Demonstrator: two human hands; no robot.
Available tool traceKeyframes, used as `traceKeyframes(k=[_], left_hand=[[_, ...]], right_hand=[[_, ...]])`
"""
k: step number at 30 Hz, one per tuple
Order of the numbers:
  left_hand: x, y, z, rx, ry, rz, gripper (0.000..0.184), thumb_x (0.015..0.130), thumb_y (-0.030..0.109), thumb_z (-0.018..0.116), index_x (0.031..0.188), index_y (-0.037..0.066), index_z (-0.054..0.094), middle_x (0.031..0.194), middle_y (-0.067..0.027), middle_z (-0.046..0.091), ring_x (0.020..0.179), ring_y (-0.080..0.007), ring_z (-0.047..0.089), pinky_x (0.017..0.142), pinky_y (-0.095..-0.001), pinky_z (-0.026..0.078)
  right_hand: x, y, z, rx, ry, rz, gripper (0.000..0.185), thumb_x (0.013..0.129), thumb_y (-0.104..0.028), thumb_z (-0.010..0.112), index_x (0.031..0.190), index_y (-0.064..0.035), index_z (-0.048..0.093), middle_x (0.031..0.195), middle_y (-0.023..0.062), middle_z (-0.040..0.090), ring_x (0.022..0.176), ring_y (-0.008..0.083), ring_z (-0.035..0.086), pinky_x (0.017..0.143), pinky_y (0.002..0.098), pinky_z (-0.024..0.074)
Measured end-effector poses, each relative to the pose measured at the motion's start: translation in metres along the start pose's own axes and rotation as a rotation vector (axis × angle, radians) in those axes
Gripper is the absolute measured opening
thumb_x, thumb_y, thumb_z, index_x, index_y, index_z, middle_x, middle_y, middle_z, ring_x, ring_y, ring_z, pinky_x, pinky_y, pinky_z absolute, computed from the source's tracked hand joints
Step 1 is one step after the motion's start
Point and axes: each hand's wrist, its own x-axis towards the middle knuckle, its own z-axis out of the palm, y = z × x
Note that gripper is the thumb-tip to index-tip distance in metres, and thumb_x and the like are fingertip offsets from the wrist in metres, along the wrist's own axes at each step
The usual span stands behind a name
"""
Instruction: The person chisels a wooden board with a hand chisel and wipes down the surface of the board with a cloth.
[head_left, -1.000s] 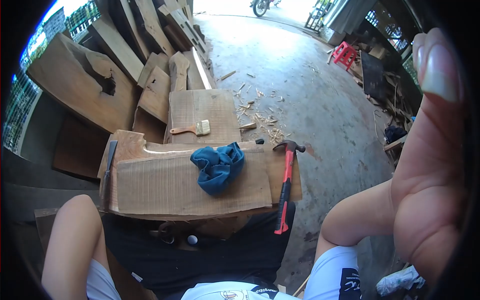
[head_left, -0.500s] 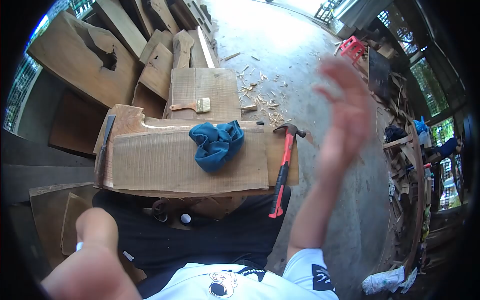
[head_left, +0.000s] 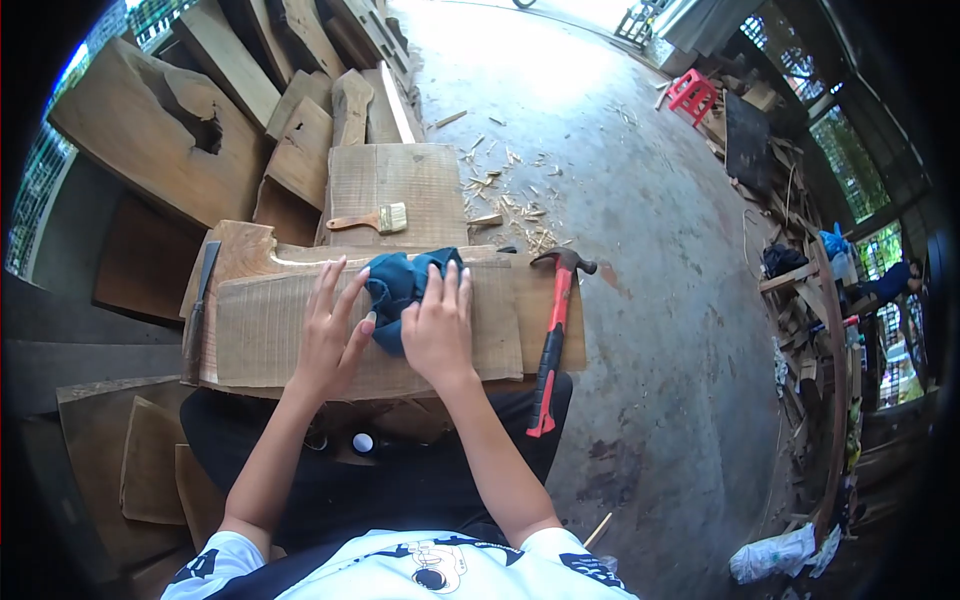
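Observation:
A crumpled blue cloth (head_left: 392, 285) lies on a rough-sawn wooden board (head_left: 260, 330) in front of me. My left hand (head_left: 328, 335) is at the cloth's left side, fingers spread and thumb reaching to its edge. Over the cloth's right part, my right hand (head_left: 440, 325) rests with its fingers stretched out, hiding some of the fabric. Right of it lies a claw hammer (head_left: 552, 345) with a red and black handle, its end overhanging the board. At the board's left end lies a long chisel (head_left: 203, 300). A flat paintbrush (head_left: 372, 219) lies beyond the cloth.
Wood slabs (head_left: 150, 130) lean in a stack at the left. Wood chips (head_left: 515, 205) litter the concrete floor (head_left: 680, 330). Farther off stands a red stool (head_left: 692, 95). Scrap wood lines the right side, where another person (head_left: 890, 285) is partly visible. A white roll (head_left: 362, 443) sits below the board.
Both hands, raised and apart from the board before, have come down to the blue cloth from either side. The cloth, hammer, chisel and brush keep their places; the view has shifted slightly.

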Motion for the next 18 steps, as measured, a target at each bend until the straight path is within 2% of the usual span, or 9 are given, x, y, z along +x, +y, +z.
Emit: traceKeyframes(k=[2,5,6,8,9,10,13,15,18], left_hand=[[-0.008,-0.006,0.006,0.070,-0.074,-0.044,0.065,0.106,0.046,0.049,0.159,0.009,0.042,0.166,-0.0266,0.031,0.156,-0.0457,0.025,0.126,-0.0568,0.021],[-0.010,-0.002,0.013,0.173,-0.136,-0.108,0.073,0.100,0.035,0.056,0.164,0.008,0.032,0.166,-0.0271,0.030,0.157,-0.0434,0.022,0.128,-0.0564,0.014],[-0.009,-0.001,0.015,0.170,-0.137,-0.098,0.073,0.100,0.035,0.056,0.164,0.008,0.032,0.166,-0.0271,0.030,0.157,-0.0434,0.022,0.128,-0.0564,0.014],[-0.008,-0.002,0.016,0.301,-0.156,-0.067,0.076,0.098,0.030,0.057,0.165,0.009,0.030,0.166,-0.0271,0.029,0.157,-0.0434,0.022,0.128,-0.0566,0.014],[-0.008,-0.004,0.016,0.304,-0.160,-0.052,0.079,0.094,0.032,0.061,0.164,0.009,0.032,0.167,-0.0267,0.030,0.158,-0.0437,0.022,0.128,-0.0569,0.014],[-0.007,-0.002,0.013,0.309,-0.157,-0.054,0.079,0.094,0.032,0.061,0.164,0.009,0.032,0.167,-0.0267,0.030,0.158,-0.0437,0.022,0.128,-0.0569,0.014],[-0.007,0.001,0.005,0.214,-0.185,-0.025,0.087,0.085,0.037,0.066,0.163,0.012,0.037,0.166,-0.0242,0.035,0.158,-0.0445,0.022,0.128,-0.0564,0.015],[-0.009,0.000,0.002,0.093,-0.158,-0.035,0.089,0.084,0.037,0.066,0.164,0.011,0.035,0.165,-0.0205,0.039,0.157,-0.0445,0.023,0.129,-0.0555,0.015],[-0.009,-0.004,0.005,0.013,-0.103,-0.086,0.080,0.091,0.037,0.058,0.163,0.008,0.036,0.163,-0.0180,0.043,0.156,-0.0439,0.028,0.129,-0.0544,0.016]], right_hand=[[0.002,-0.009,0.004,0.035,-0.015,0.001,0.068,0.097,-0.027,0.055,0.152,0.0098,0.040,0.158,0.0397,0.034,0.151,0.0580,0.023,0.127,0.0580,0.0195],[-0.005,-0.020,0.014,-0.031,0.046,-0.030,0.092,0.090,-0.055,0.068,0.152,0.0078,0.041,0.157,0.0394,0.035,0.151,0.0586,0.021,0.125,0.0654,0.0151],[-0.008,-0.021,0.016,-0.010,0.087,-0.045,0.085,0.087,-0.051,0.074,0.144,0.0077,0.050,0.155,0.0370,0.038,0.151,0.0575,0.023,0.125,0.0659,0.0160],[-0.013,-0.017,0.025,0.055,0.149,-0.059,0.074,0.083,-0.042,0.079,0.135,0.0072,0.058,0.154,0.0333,0.042,0.151,0.0551,0.025,0.125,0.0654,0.0174],[-0.018,-0.015,0.030,0.090,0.197,-0.076,0.060,0.081,-0.032,0.081,0.123,0.0066,0.063,0.152,0.0308,0.045,0.151,0.0532,0.028,0.125,0.0636,0.0208],[-0.018,-0.013,0.029,0.093,0.197,-0.080,0.060,0.081,-0.032,0.081,0.123,0.0066,0.063,0.152,0.0308,0.045,0.151,0.0532,0.028,0.125,0.0636,0.0208],[-0.014,0.001,0.020,0.211,0.153,-0.146,0.043,0.078,-0.022,0.079,0.108,0.0044,0.062,0.146,0.0286,0.051,0.147,0.0528,0.034,0.123,0.0605,0.0270],[-0.005,0.010,0.008,0.179,0.109,-0.201,0.044,0.077,-0.021,0.079,0.108,0.0049,0.062,0.145,0.0273,0.052,0.147,0.0522,0.036,0.123,0.0614,0.0271],[0.001,0.016,0.002,0.094,0.128,-0.201,0.045,0.077,-0.021,0.077,0.109,0.0065,0.061,0.145,0.0278,0.053,0.147,0.0481,0.038,0.124,0.0616,0.0253]])
